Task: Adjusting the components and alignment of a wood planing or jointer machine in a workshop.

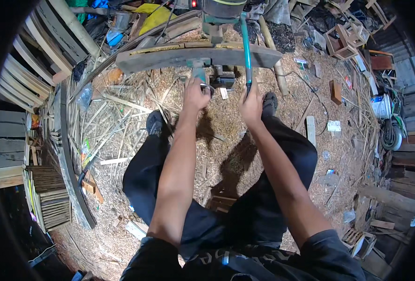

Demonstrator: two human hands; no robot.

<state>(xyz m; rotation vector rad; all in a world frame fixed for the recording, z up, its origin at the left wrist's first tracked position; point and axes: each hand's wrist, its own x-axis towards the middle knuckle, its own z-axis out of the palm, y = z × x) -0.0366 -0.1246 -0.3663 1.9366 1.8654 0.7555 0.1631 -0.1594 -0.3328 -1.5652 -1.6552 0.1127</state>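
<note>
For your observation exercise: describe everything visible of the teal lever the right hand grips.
The teal lever is a thin, slightly curved rod, apparently painted metal. It runs from the machine at the top down across the grey table. Its dark lower end sits inside the right hand, closed around it. Nothing else touches it.

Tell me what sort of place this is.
Most likely a rough woodworking shed. Sawdust and shavings cover the ground, stacked wooden slats line the side, and a green machine stands over a curved plank. The left hand and right hand work at it.
</note>
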